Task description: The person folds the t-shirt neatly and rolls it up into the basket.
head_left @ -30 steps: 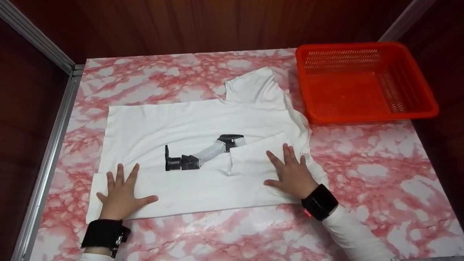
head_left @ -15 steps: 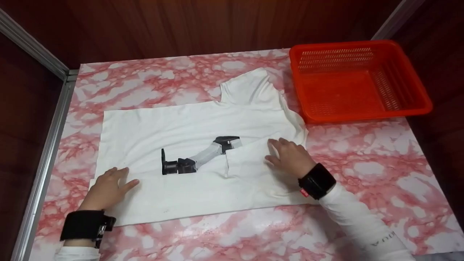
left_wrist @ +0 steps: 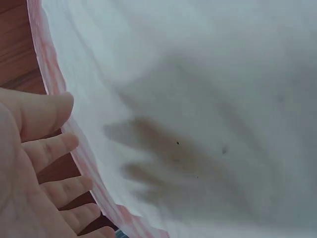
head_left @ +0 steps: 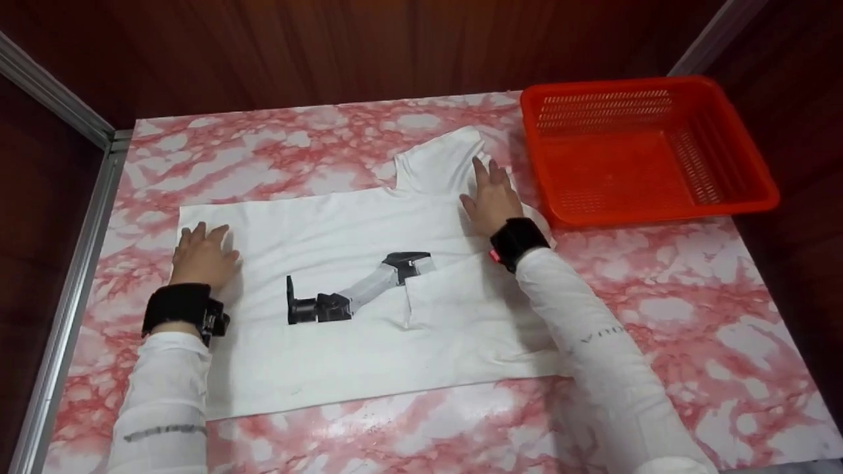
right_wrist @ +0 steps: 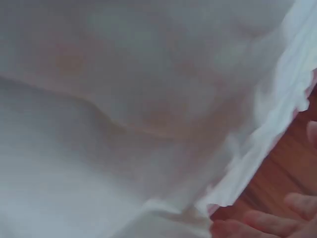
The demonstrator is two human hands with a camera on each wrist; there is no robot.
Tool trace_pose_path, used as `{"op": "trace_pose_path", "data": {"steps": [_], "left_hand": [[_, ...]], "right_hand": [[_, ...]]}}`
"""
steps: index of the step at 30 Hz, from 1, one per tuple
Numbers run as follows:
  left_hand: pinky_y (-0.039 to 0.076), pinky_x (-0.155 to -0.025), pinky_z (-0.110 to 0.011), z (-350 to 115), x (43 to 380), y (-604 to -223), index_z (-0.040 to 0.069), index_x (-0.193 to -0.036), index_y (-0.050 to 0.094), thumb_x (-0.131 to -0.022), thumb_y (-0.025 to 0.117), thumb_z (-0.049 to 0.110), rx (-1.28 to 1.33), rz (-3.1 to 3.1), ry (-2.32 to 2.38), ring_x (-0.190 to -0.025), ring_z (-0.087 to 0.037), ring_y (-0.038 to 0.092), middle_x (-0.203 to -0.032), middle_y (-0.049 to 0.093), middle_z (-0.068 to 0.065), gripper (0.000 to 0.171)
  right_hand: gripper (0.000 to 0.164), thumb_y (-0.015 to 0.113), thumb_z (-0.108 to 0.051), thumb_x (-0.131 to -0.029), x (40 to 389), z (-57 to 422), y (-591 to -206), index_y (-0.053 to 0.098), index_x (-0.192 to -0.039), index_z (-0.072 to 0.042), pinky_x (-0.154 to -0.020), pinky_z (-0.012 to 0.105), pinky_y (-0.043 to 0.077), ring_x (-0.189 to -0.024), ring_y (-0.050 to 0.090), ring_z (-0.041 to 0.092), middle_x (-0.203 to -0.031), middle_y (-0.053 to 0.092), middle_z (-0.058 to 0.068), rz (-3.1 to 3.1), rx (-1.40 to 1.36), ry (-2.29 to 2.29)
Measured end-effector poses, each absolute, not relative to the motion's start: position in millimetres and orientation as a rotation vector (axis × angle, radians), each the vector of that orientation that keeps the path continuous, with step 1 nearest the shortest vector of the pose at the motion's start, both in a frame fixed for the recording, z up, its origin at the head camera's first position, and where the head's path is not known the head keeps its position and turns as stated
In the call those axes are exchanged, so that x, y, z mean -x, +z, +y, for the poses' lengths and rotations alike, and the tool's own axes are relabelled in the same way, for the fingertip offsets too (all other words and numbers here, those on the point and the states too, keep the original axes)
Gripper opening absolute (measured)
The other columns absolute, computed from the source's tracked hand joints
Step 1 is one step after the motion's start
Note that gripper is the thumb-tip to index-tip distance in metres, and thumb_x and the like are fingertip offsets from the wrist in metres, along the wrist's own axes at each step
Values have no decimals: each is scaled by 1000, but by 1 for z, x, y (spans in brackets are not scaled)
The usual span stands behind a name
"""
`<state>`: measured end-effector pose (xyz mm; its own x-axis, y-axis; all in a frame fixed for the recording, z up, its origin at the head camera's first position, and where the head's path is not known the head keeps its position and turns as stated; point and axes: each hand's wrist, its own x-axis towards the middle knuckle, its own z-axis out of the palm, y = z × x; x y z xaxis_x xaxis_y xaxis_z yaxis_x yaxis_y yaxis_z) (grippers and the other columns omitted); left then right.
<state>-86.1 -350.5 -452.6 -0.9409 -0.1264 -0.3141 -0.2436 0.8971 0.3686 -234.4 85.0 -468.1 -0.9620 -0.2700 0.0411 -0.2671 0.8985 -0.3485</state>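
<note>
A white T-shirt (head_left: 316,230) lies on the table with its near side folded over, partly covering a black and grey printed picture (head_left: 336,306). The far sleeve (head_left: 435,164) still sticks out toward the back. My left hand (head_left: 204,257) is over the shirt's far left part, fingers extended and apart from each other. In the left wrist view the left hand (left_wrist: 44,168) holds nothing, and its shadow falls on the cloth. My right hand (head_left: 494,201) is over the shirt beside the far sleeve, fingers spread. At the right wrist view's corner, loose fingers (right_wrist: 272,223) of that hand show near the cloth's edge.
A red plastic basket (head_left: 612,168) with slotted walls stands at the back right, close to the shirt's collar end. The table (head_left: 263,151) has a pink and white marbled top. Dark wood panels (head_left: 316,52) stand behind it and at both sides.
Both hands have left the folded near side and moved away from the body: the left toward the shirt's far left corner, the right toward the far sleeve. The shirt keeps its shape.
</note>
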Motion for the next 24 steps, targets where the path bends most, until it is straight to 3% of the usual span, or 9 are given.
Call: {"op": "trace_pose_path", "data": {"steps": [4,10,18,24], "left_hand": [[3,-97,-67,-354,103,-461,1,-137,27,-87,41,7,332,2864,559,-127,-54,-3,-140,6,-36,52],[1,-93,-71,-353,115,-468,9,-142,19,-84,33,-11,405,2917,470,-128,-51,-4,-144,1,-30,62],[-4,-86,-75,-353,125,-487,24,-144,7,-85,32,-10,402,2900,333,-127,-53,-8,-146,-2,-25,72],[-10,-81,-76,-362,124,-497,30,-143,-4,-85,29,0,503,2801,392,-125,-50,-22,-146,-14,-22,73]], "right_hand": [[63,50,-36,-89,259,78,-475,24,-140,-11,-103,42,29,-129,28,37,-141,28,22,3088,345,-551],[64,46,-34,-91,278,85,-483,15,-143,-14,-105,44,24,-130,25,36,-145,17,20,2967,218,-643],[66,46,-33,-91,297,87,-483,12,-144,-14,-109,42,11,-136,6,31,-148,11,16,2949,379,-481],[63,38,-32,-94,308,78,-485,6,-144,-14,-109,40,14,-137,4,26,-150,4,9,2911,513,-439]]}}
